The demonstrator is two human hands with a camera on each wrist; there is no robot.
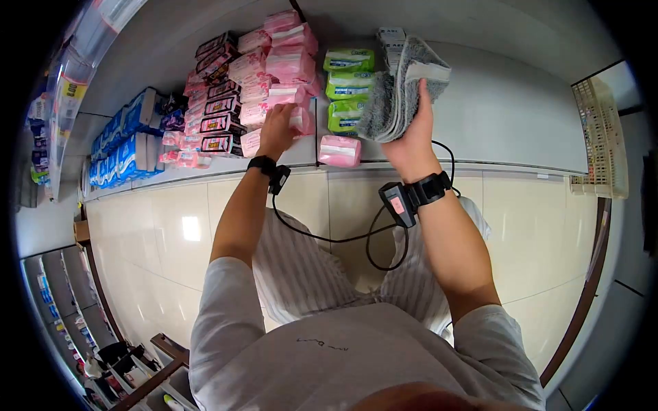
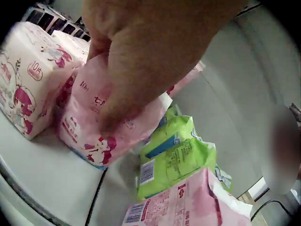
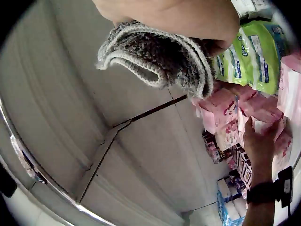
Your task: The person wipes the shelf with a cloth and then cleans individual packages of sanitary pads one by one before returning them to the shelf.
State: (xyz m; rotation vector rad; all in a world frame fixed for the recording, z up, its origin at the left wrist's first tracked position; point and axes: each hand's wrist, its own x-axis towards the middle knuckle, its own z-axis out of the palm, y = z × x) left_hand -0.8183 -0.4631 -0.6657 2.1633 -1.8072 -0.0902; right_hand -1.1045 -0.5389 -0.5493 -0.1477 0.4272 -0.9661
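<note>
My left hand (image 1: 277, 131) is at the front of the pink stacks and grips a pink pack of sanitary pads (image 1: 301, 120). In the left wrist view the thumb lies across the front of this pack (image 2: 87, 125), and the other fingers are hidden behind the hand. A folded grey cloth (image 1: 392, 103) with pale edging is held up over the shelf in my right hand (image 1: 415, 140), thumb on its near side. Green packs (image 1: 348, 85) stand in a row between the two hands, with a single pink pack (image 1: 340, 151) in front of them.
Black-and-pink boxes (image 1: 221, 123) and blue packs (image 1: 127, 164) line the shelf to the left. At the right end stands a cream plastic basket (image 1: 600, 137). Bare grey shelf (image 1: 510, 103) lies right of the cloth. A cable (image 1: 329, 240) hangs between the wrists.
</note>
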